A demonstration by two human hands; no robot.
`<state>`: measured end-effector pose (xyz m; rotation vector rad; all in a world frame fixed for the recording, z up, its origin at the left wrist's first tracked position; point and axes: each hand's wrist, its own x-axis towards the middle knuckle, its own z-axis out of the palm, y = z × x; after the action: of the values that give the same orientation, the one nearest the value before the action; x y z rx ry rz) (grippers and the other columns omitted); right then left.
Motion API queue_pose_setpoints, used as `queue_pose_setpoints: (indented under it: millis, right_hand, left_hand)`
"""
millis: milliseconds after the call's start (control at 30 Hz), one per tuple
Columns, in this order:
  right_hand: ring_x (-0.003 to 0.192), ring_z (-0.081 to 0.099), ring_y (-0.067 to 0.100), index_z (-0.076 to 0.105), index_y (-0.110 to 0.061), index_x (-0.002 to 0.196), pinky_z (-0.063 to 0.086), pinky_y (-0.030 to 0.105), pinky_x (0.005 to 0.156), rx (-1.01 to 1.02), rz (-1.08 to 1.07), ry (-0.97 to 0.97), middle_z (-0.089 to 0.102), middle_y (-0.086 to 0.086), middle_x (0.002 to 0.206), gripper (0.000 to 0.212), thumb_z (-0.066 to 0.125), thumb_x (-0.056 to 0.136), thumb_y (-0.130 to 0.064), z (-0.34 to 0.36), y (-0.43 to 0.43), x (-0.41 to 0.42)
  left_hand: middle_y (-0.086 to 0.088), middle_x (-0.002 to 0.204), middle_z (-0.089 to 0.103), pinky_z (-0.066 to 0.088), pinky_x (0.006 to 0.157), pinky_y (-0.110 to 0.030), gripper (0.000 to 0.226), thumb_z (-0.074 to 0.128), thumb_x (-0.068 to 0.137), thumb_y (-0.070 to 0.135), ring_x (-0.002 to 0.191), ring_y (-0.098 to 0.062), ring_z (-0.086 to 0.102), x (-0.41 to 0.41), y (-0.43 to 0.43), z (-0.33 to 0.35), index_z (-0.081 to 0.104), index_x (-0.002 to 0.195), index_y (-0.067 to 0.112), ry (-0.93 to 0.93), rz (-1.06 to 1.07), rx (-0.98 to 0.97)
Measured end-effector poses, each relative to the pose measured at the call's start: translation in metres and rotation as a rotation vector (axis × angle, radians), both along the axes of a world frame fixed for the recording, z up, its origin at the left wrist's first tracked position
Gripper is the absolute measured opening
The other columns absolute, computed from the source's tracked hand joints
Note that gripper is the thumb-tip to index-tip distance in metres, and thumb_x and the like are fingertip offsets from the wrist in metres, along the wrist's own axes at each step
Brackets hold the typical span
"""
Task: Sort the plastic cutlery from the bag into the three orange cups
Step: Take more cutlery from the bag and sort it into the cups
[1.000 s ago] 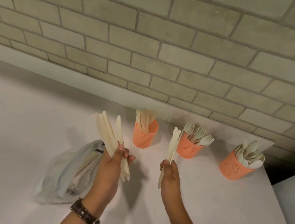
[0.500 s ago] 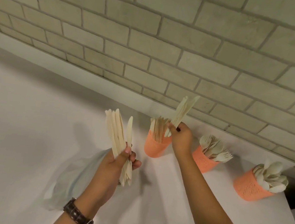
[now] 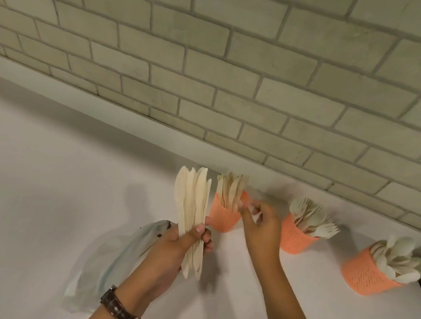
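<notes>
- Half a second ago my right hand (image 3: 259,224) held a couple of knives above the knife cup (image 3: 224,214). Now it holds nothing, and its fingers are loose and slightly spread just beside that cup's rim, near the centre of the frame. The hand is a little blurred.
- I take it those knives have gone in with the rest, so this drop is done and the hand is free for the next pick.
- My left hand (image 3: 175,249) has not changed its hold. Its fingers and thumb are curled round the lower half of the bundle of knives (image 3: 192,209), which stands upright left of centre, just beside the knife cup and clear of the bench (image 3: 31,178).
- That bundle is the next lot to sort, and by my reckoning it all belongs in the same cup.
- The knife cup holds knives standing blade up.
- To its right, the fork cup (image 3: 296,238) is crowded with forks, tines fanning right.
- At the far right, the spoon cup (image 3: 365,278) is heaped with spoons, bowls up.
- The bag (image 3: 112,255) lies slumped at lower left, partly behind my left wrist. I cannot tell what remains inside it.
</notes>
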<state>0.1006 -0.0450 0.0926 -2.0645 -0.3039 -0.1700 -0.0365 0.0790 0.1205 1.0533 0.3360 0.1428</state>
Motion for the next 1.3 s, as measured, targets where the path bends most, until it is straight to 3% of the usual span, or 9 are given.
queue_pose_setpoints:
  millis: [67,167,367,567,700,867,1000,1133,1300]
  right_hand:
    - [0.062,0.053,0.008,0.065,-0.017,0.077,0.041,0.015,0.06,0.168,0.217,0.245,0.061,-0.008,0.063,0.028,0.058,0.087,-0.042,0.017,-0.01,-0.044]
    - [0.062,0.063,0.012,0.065,-0.021,0.099,0.049,0.02,0.059,0.276,0.463,0.493,0.069,-0.003,0.067,0.032,0.047,0.084,-0.042,0.026,-0.026,-0.085]
    - [0.091,0.071,0.024,0.047,-0.03,0.116,0.057,0.039,0.081,0.356,0.34,0.672,0.074,0.014,0.091,0.059,0.07,0.065,-0.05,0.019,-0.05,-0.107]
    - [0.086,0.07,0.035,0.056,-0.008,0.115,0.055,0.049,0.085,0.447,0.367,0.753,0.073,0.017,0.094,0.046,0.065,0.077,-0.032,0.034,-0.071,-0.117]
    - [0.073,0.069,0.033,0.071,-0.007,0.096,0.058,0.041,0.068,0.535,0.416,0.713,0.071,0.02,0.081,0.023,0.069,0.076,-0.019,0.041,-0.083,-0.122]
    - [0.073,0.07,0.036,0.076,-0.012,0.088,0.059,0.036,0.06,0.594,0.334,0.601,0.072,0.02,0.077,0.017,0.068,0.073,-0.012,0.036,-0.089,-0.125]
    - [0.071,0.071,0.031,0.076,-0.017,0.088,0.058,0.032,0.055,0.582,0.267,0.553,0.073,0.015,0.077,0.016,0.066,0.075,-0.012,0.036,-0.089,-0.127]
    - [0.064,0.07,0.024,0.075,-0.02,0.083,0.058,0.034,0.053,0.574,0.227,0.555,0.073,0.008,0.072,0.025,0.06,0.086,0.0,0.038,-0.088,-0.128]
    - [0.069,0.071,0.031,0.064,-0.015,0.107,0.06,0.039,0.059,0.518,0.293,0.567,0.074,0.009,0.08,0.019,0.049,0.094,-0.013,0.042,-0.088,-0.127]
  left_hand:
    - [0.001,0.077,0.07,0.049,0.083,-0.031,0.019,0.053,0.086,0.029,0.082,-0.015,0.066,0.001,-0.004,0.002,0.07,0.09,0.022,0.02,-0.026,0.105]
    - [0.009,0.108,0.071,0.046,0.094,-0.03,0.028,0.051,0.085,0.038,0.104,-0.006,0.064,0.0,-0.015,0.004,0.073,0.1,0.031,0.031,-0.157,0.196]
    - [0.023,0.125,0.06,0.04,0.105,-0.03,0.039,0.057,0.086,0.044,0.123,0.0,0.051,0.0,-0.044,0.006,0.061,0.122,0.029,0.031,-0.334,0.192]
    - [0.007,0.11,0.07,0.056,0.076,-0.029,0.032,0.053,0.079,0.042,0.097,-0.011,0.067,0.002,-0.064,0.012,0.07,0.105,0.033,0.088,-0.422,0.201]
    - [-0.006,0.098,0.073,0.041,0.042,-0.018,0.032,0.049,0.081,0.043,0.068,-0.012,0.063,0.0,-0.073,0.023,0.071,0.103,0.035,0.091,-0.521,0.24]
    - [-0.003,0.093,0.074,0.045,0.05,-0.023,0.031,0.054,0.085,0.045,0.075,-0.014,0.066,0.001,-0.083,0.02,0.07,0.106,0.03,0.073,-0.518,0.284]
    - [-0.004,0.07,0.073,0.045,0.047,-0.019,0.024,0.063,0.075,0.033,0.06,-0.012,0.065,-0.001,-0.095,0.018,0.072,0.089,0.015,0.054,-0.203,0.339]
    - [-0.011,0.072,0.073,0.043,0.041,-0.021,0.014,0.063,0.081,0.026,0.058,-0.018,0.064,-0.005,-0.102,0.019,0.074,0.082,0.017,0.023,-0.082,0.269]
    - [-0.006,0.074,0.072,0.042,0.042,-0.018,0.025,0.059,0.082,0.034,0.06,-0.014,0.064,-0.005,-0.098,0.016,0.071,0.093,0.015,0.051,-0.094,0.278]
